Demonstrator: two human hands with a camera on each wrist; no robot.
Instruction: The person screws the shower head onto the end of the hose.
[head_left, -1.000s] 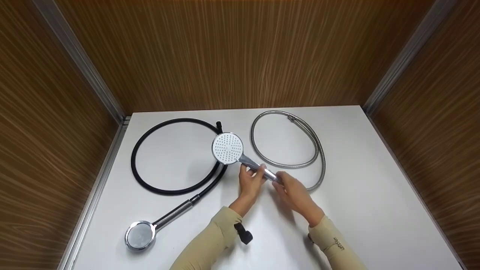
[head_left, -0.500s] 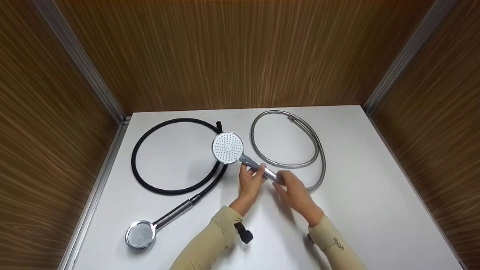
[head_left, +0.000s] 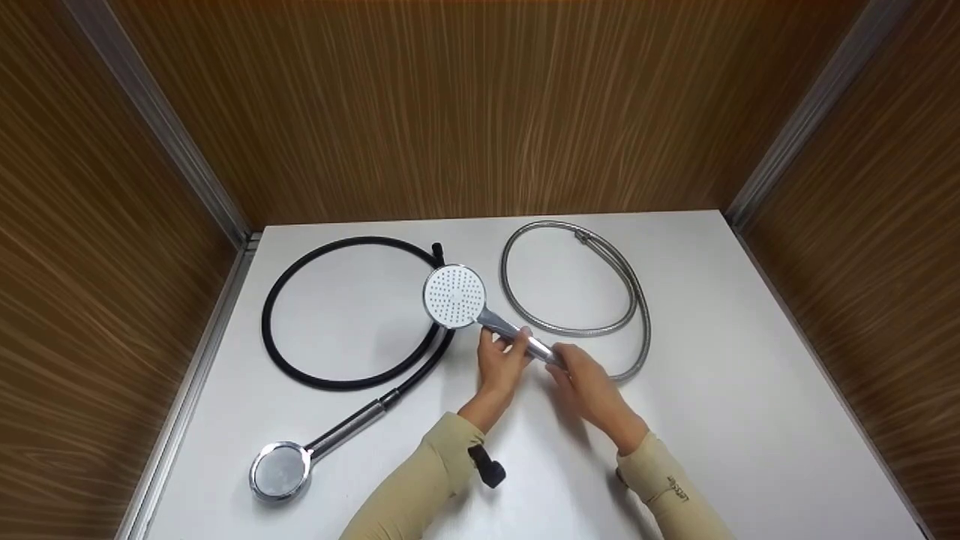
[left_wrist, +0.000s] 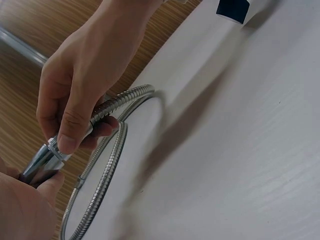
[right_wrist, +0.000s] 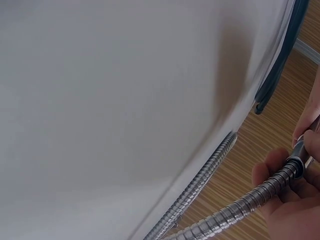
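My left hand [head_left: 501, 373] grips the silver handle of a shower head [head_left: 454, 296], whose round white spray face is turned upward. At the handle's lower end, my right hand [head_left: 596, 386] pinches the metal end fitting of a silver flexible shower hose [head_left: 643, 330]. In the left wrist view, the right hand's thumb and fingers close round the fitting [left_wrist: 54, 150], which sits against the handle end. The ribbed hose [right_wrist: 260, 195] runs out from under that hand in the right wrist view. How far the fitting is screwed on cannot be seen.
On the left of the white table [head_left: 750, 450] lies a second shower head [head_left: 280, 471], its handle joined to a black hose [head_left: 264, 322] coiled in a loop. Wood-patterned panels [head_left: 480, 112] enclose the table at the back and both sides.
My right fingers shift slightly at the hose fitting. The left hand and the shower head stay almost still.
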